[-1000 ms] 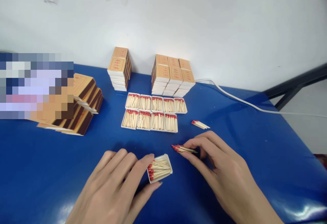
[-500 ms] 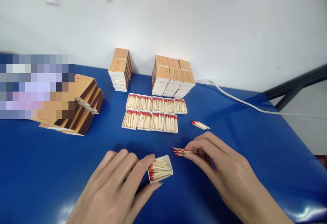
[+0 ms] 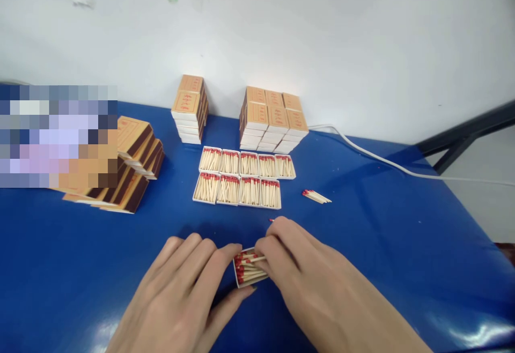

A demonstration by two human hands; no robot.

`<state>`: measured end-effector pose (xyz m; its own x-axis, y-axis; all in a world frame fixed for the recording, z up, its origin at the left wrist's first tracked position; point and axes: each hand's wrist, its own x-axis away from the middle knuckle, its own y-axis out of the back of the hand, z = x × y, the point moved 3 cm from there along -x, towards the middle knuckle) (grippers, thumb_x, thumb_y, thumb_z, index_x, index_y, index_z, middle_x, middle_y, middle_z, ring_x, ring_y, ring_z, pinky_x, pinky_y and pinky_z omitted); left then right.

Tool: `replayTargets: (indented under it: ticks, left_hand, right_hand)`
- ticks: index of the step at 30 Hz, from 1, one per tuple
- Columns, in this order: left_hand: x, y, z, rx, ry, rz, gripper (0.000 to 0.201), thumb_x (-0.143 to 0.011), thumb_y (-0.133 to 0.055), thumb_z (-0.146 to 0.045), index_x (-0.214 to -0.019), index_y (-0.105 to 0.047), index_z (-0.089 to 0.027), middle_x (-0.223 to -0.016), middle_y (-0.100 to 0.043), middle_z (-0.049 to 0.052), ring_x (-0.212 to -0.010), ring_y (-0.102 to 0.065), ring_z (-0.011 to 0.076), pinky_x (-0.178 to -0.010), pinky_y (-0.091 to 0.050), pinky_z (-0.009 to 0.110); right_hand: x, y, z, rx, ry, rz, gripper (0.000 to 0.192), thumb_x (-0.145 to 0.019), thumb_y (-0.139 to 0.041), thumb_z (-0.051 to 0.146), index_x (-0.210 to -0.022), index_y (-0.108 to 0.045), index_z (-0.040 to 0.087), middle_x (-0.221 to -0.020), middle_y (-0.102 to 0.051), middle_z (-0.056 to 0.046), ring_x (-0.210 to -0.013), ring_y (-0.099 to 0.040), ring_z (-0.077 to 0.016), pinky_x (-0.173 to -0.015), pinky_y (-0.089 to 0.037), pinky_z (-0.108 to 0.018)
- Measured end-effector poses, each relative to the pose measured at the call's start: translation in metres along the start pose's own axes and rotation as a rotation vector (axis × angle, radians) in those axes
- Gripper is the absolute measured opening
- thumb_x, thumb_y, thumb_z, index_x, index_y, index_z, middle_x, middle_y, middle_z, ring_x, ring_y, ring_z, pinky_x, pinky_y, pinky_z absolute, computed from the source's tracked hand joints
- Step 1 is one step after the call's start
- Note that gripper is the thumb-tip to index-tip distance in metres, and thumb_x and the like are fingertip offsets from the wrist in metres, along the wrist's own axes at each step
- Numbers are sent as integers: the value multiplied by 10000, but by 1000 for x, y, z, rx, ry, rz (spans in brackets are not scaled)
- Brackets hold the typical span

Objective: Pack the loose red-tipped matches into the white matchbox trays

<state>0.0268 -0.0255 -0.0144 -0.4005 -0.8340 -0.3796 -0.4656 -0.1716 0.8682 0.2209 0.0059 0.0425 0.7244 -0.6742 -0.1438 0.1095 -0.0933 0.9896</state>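
- Head view, landmark: the small white tray [image 3: 246, 275] of red-tipped matches lying on the blue table [image 3: 402, 235], near the front edge between both hands.
- Left hand [image 3: 181, 288]: lies flat just left of the tray, fingers close together; forefinger tip and thumb bracket the tray's left end, steadying it.
- Right hand [image 3: 306, 283]: comes in from the tray's right, fingertips narrowed in a pinch over its right end, pressing a few matches [image 3: 253, 259] down onto the fill. How many it pinches cannot be told.
- Key relation: the matches' long axis runs left to right, red heads toward the left hand, along the tray's length; the right hand is directly over them.
- One stray match tip [image 3: 271, 219] shows just behind the right hand.
- Behind the tray: nine filled trays [image 3: 241, 178] in two rows; beyond them two stacks of boxes [image 3: 273, 119].
- Right rear of the tray: a loose match bundle [image 3: 316, 197].
- Left rear: a heap of sleeves [image 3: 132, 176].
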Motion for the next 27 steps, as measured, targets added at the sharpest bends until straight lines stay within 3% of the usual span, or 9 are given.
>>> replayTargets:
  ticks: [6,10,13,17,22,27]
  left_hand:
    - [0,1,0,-15,-80,29,283,-1251,-517,-346,-1307,-740,-182,-1005,-810,13,-912,-753,236,-910,-447,416]
    - [-4,2,-2,-46,0,-62,465,-1294,-331,-325,-1264,-774,-189,-1010,-866,3,-912,-786,235,-984,-476,436]
    - [-8,7,-2,-90,-76,-40,556,-1294,-263,-286,-1258,-809,-188,-1043,-900,-9,-897,-816,227,-914,-507,433]
    - [-7,11,3,-116,-154,44,501,-1278,-320,-267,-1349,-812,-203,-1082,-899,-4,-916,-833,225,-866,-540,428]
    - [2,7,7,-88,-147,114,441,-1271,-380,-322,-1530,-726,-232,-1175,-869,21,-962,-814,218,-936,-599,436]
    - [2,8,6,105,15,55,370,-1249,-529,-441,-1532,-678,-255,-1143,-807,-2,-977,-791,163,-1021,-637,372]
  right_hand:
    - [-1,-7,1,-135,-26,56,188,-1064,-636,48,-1040,-735,207,-990,-715,-54,-843,-698,-224,-647,-580,-342]
    - [13,-11,-11,-338,-143,77,263,-1178,-526,106,-1136,-752,233,-1146,-753,-58,-970,-760,-174,-823,-661,-250]
    - [22,-13,-19,-492,-241,-9,268,-1225,-483,168,-1225,-740,244,-1176,-737,-42,-1018,-782,-131,-922,-659,-200]
    - [27,-20,-22,-631,-316,-60,189,-1202,-582,166,-1187,-734,279,-1135,-712,2,-948,-776,-106,-849,-636,-186]
    - [22,-26,-21,-617,-268,-78,183,-1201,-581,154,-1161,-740,238,-1106,-705,-11,-933,-735,-124,-837,-605,-239]
    - [16,-25,-23,-527,-215,-115,246,-1226,-542,227,-1121,-763,209,-1051,-716,-28,-903,-691,-156,-787,-580,-290]
